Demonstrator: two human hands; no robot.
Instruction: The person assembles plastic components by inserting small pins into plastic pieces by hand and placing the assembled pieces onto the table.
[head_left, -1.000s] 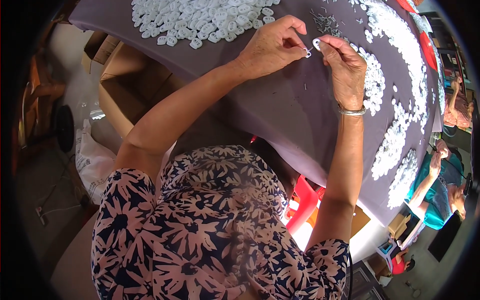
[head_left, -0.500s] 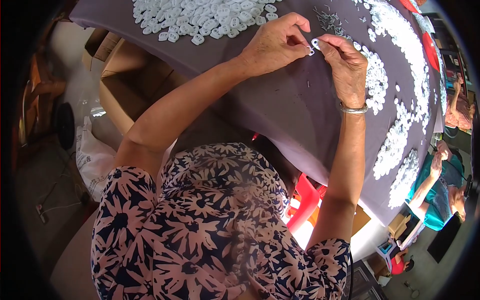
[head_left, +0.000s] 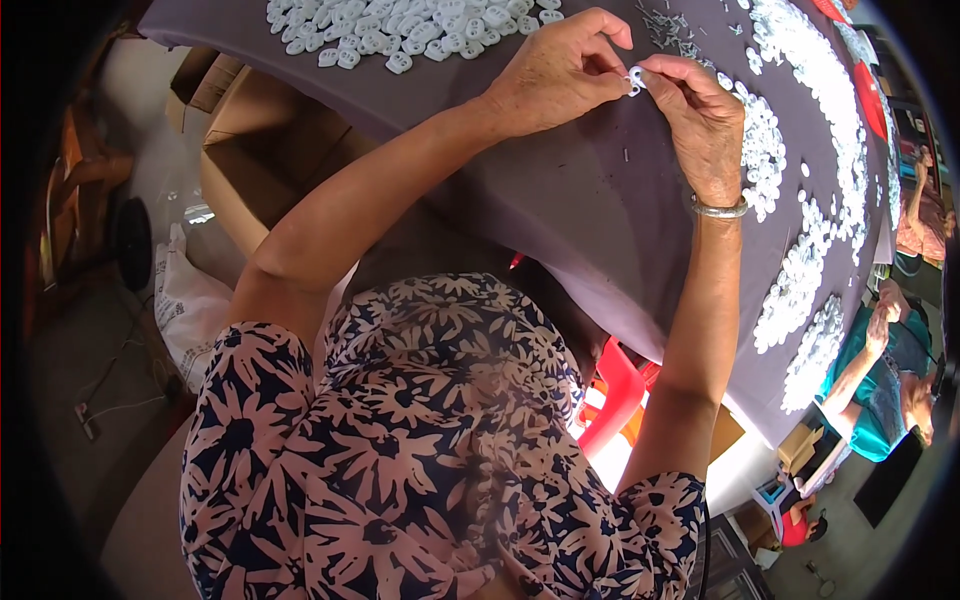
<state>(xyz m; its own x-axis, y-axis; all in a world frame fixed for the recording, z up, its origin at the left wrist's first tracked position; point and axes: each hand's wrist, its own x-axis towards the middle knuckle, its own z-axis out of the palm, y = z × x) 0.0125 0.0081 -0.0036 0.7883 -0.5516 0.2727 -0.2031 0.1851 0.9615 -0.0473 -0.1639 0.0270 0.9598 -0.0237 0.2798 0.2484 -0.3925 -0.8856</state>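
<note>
Over the dark table cover, both hands meet fingertip to fingertip. My left hand (head_left: 560, 78) pinches a tiny white plastic piece between thumb and forefinger; the fingers hide most of it. My right hand (head_left: 704, 125), with a metal bangle (head_left: 719, 208) on its wrist, pinches a small white plastic piece with a hole (head_left: 635, 80). The two pieces touch or overlap, and I cannot tell whether they are joined. Just beyond my fingers lies a scatter of small grey pins (head_left: 672, 30). A heap of white oval plastic pieces (head_left: 400, 28) lies beyond my left forearm.
Piles of small white parts (head_left: 785, 290) run along the right side of the table (head_left: 560, 200). An open cardboard box (head_left: 235, 165) stands at the left below the table edge, by a white sack (head_left: 190, 300). A red chair (head_left: 612, 395) is underneath. Other people sit at right, one in teal (head_left: 865, 395).
Both hands have shifted slightly, my right hand outward to the right. The white pieces, seen slightly apart before, are now brought together between my fingertips.
</note>
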